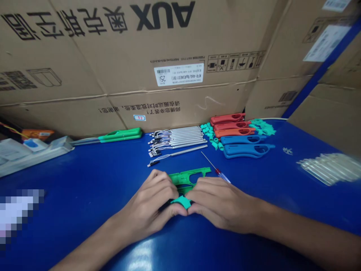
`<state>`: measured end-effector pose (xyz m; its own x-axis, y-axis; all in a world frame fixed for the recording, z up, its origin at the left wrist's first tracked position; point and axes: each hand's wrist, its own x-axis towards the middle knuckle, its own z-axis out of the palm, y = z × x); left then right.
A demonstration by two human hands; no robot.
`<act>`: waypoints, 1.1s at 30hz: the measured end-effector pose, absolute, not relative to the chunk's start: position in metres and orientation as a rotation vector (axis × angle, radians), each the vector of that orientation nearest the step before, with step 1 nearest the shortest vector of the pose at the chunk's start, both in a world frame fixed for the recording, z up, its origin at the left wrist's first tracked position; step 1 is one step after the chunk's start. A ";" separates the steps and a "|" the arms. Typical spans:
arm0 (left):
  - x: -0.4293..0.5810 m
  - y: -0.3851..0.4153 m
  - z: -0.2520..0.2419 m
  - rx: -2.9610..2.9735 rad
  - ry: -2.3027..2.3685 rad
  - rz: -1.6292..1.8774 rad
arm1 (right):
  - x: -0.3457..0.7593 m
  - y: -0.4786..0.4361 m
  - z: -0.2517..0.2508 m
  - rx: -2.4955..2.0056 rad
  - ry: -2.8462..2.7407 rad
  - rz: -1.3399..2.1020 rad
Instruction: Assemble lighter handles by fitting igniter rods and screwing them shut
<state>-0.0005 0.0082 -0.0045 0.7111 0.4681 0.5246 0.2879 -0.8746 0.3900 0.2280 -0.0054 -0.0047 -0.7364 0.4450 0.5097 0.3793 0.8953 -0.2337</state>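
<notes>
Close to me, both hands pinch a small teal curved trigger low over the blue table. My left hand is closed, its thumb and fingertips at the trigger's left side. My right hand is closed at the other side, and the two thumbs almost touch. Whatever else the fingers hold is hidden. Just beyond the knuckles lie green lighter handle shells, partly covered by my hands. A screwdriver with a clear and red handle rests behind my right hand.
Farther back lie several metal lighter tubes with wires, teal triggers, red lighter handles and blue lighter handles. Green-handled lighters and a power strip are left. Bagged clear pieces lie right. A cardboard wall closes the back.
</notes>
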 end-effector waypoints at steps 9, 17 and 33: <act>-0.003 0.006 -0.001 2.655 0.605 0.869 | 0.229 -0.006 -0.005 -0.570 -2.436 0.145; -0.004 0.006 0.001 2.692 0.629 0.843 | 0.229 -0.005 -0.005 -0.602 -2.421 0.137; -0.004 0.008 0.002 2.703 0.615 0.858 | 0.230 -0.006 -0.007 -0.625 -2.443 0.131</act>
